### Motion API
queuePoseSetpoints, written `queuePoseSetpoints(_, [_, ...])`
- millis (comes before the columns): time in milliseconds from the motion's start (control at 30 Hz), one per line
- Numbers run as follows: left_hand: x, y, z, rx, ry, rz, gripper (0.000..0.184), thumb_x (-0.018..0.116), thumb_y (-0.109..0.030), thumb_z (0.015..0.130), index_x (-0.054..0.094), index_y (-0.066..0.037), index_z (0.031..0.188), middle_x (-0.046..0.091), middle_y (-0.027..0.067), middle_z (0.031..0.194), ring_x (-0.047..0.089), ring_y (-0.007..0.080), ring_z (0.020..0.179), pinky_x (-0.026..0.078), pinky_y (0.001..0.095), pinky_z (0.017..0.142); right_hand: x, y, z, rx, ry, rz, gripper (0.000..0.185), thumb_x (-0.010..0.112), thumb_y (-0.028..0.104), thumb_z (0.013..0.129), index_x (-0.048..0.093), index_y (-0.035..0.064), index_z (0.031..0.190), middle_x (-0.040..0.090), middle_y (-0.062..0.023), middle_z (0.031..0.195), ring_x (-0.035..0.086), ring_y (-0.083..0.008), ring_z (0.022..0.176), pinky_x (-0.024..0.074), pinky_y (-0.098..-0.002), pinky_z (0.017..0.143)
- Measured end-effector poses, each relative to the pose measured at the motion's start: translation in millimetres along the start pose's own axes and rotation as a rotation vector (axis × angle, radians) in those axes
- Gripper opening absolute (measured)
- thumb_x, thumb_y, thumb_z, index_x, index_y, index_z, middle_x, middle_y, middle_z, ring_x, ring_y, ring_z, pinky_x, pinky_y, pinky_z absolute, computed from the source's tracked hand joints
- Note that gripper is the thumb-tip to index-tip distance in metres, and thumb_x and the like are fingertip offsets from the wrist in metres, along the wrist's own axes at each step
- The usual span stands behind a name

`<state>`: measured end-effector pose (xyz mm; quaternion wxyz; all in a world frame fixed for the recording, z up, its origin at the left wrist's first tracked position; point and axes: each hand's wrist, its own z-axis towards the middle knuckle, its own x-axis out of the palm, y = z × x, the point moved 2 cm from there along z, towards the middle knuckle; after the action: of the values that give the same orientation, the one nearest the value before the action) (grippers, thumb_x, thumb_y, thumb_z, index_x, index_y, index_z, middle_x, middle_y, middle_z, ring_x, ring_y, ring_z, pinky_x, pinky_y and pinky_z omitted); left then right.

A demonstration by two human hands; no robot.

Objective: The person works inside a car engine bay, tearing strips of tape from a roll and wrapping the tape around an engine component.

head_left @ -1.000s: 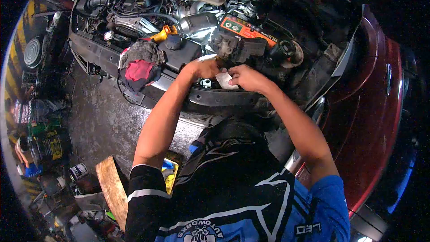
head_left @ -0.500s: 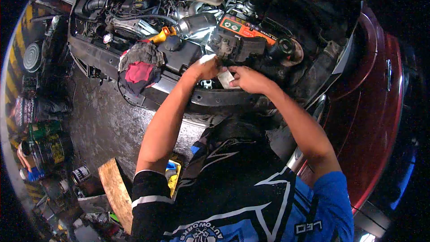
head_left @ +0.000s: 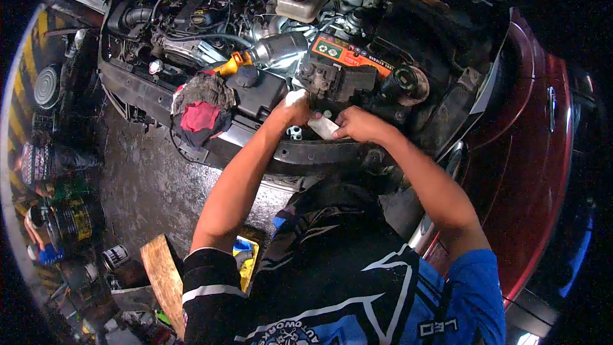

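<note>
Over the front edge of the open engine bay, my right hand pinches the right end of a small whitish piece, which looks like paper or cloth. My left hand is closed at the other end of that piece, its fingers bent and partly hidden; a bright white patch lies on its back. Just below my left hand sits a small white and black part. Behind the hands are a black box-shaped part and the orange-labelled battery.
A grey and red rag lies on the front crossmember, beside a yellow and grey work lamp. A wooden board and a yellow tray are below. At the far left a person is partly visible. A red car door stands right.
The whitish piece has tilted and shows more of its length between my hands. My right hand has shifted slightly right and down. The view has moved a little.
</note>
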<state>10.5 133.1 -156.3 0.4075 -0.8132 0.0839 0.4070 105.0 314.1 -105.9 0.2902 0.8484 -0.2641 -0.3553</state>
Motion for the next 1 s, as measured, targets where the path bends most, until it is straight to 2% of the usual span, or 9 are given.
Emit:
queuePoseSetpoints(133, [1, 2, 2, 0.07, -0.037, 0.048, 0.044, 0.071, -0.04, 0.082, 0.07, -0.004, 0.107, 0.069, 0.0176, 0.105, 0.067, 0.0345, 0.097, 0.054, 0.0405, 0.082, 3, -7, 10, -0.056, 0.054, -0.041, 0.038, 0.075, 0.018, 0.079, 0.066, -0.0054, 0.108, 0.07, -0.0173, 0.095, 0.064, -0.0249, 0.086, 0.0477, -0.0366, 0.077])
queuePoseSetpoints(267, [3, 3, 5, 0.039, -0.061, 0.134, 0.043, 0.072, -0.041, 0.08, 0.071, -0.005, 0.104, 0.069, 0.0167, 0.105, 0.067, 0.0334, 0.096, 0.054, 0.0398, 0.082, 3, -9, 13, 0.041, 0.118, -0.041, 0.039, 0.074, 0.021, 0.081, 0.066, -0.0047, 0.11, 0.07, -0.0173, 0.094, 0.064, -0.0246, 0.087, 0.0469, -0.0365, 0.078])
queuePoseSetpoints(400, [13, 7, 7, -0.026, -0.124, 0.23, 0.04, 0.071, -0.042, 0.081, 0.072, -0.006, 0.098, 0.07, 0.0163, 0.1, 0.068, 0.0316, 0.094, 0.055, 0.0392, 0.079, 4, -10, 20, 0.074, 0.151, -0.214, 0.04, 0.072, 0.027, 0.082, 0.067, -0.0055, 0.105, 0.07, -0.0194, 0.096, 0.066, -0.0281, 0.09, 0.0485, -0.0391, 0.079])
queuePoseSetpoints(500, [6, 0, 4, -0.049, -0.056, 0.129, 0.036, 0.075, -0.028, 0.076, 0.069, -0.009, 0.106, 0.07, 0.0162, 0.101, 0.066, 0.0343, 0.094, 0.053, 0.0413, 0.081, 9, -15, 29, 0.033, 0.147, -0.292, 0.044, 0.071, 0.033, 0.081, 0.068, -0.0063, 0.101, 0.07, -0.0218, 0.097, 0.067, -0.0316, 0.09, 0.0498, -0.0419, 0.079])
queuePoseSetpoints(533, [8, 3, 7, -0.016, -0.051, 0.11, 0.03, 0.072, -0.027, 0.079, 0.069, -0.009, 0.104, 0.07, 0.0166, 0.099, 0.066, 0.0353, 0.091, 0.053, 0.042, 0.079, 12, -16, 31, 0.026, 0.138, -0.293, 0.046, 0.07, 0.035, 0.081, 0.069, -0.0063, 0.099, 0.07, -0.0225, 0.097, 0.068, -0.0327, 0.089, 0.0502, -0.0427, 0.078])
queuePoseSetpoints(633, [15, 5, 7, 0.083, -0.138, 0.129, 0.026, 0.069, -0.024, 0.081, 0.069, -0.008, 0.102, 0.07, 0.0171, 0.096, 0.067, 0.0351, 0.087, 0.053, 0.0427, 0.075, 17, -17, 41, 0.045, 0.121, -0.334, 0.047, 0.066, 0.038, 0.081, 0.069, -0.0058, 0.098, 0.07, -0.0233, 0.095, 0.068, -0.0339, 0.088, 0.0506, -0.0438, 0.077])
queuePoseSetpoints(767, [14, 6, 7, 0.036, -0.084, 0.129, 0.024, 0.068, -0.022, 0.081, 0.069, -0.008, 0.101, 0.07, 0.0169, 0.091, 0.067, 0.0339, 0.083, 0.053, 0.0417, 0.072, 22, -19, 46, 0.166, 0.136, -0.359, 0.044, 0.063, 0.035, 0.083, 0.069, -0.0051, 0.099, 0.07, -0.0224, 0.096, 0.068, -0.0349, 0.089, 0.0506, -0.044, 0.077])
queuePoseSetpoints(933, [28, 25, 15, 0.051, -0.068, 0.014, 0.027, 0.07, -0.022, 0.08, 0.07, -0.009, 0.104, 0.071, 0.0156, 0.09, 0.067, 0.0297, 0.078, 0.053, 0.0396, 0.069, 24, -23, 52, 0.225, 0.175, -0.242, 0.05, 0.056, 0.041, 0.091, 0.066, -0.0043, 0.109, 0.068, -0.0234, 0.106, 0.065, -0.0365, 0.097, 0.0494, -0.0441, 0.08])
queuePoseSetpoints(1000, [29, 26, 17, -0.014, 0.018, 0.003, 0.029, 0.071, -0.021, 0.079, 0.069, -0.008, 0.105, 0.071, 0.0149, 0.092, 0.067, 0.0275, 0.078, 0.052, 0.0391, 0.07, 26, -20, 52, 0.245, 0.194, -0.243, 0.054, 0.051, 0.045, 0.094, 0.065, -0.0037, 0.112, 0.067, -0.0238, 0.109, 0.064, -0.0365, 0.1, 0.0489, -0.0443, 0.082])
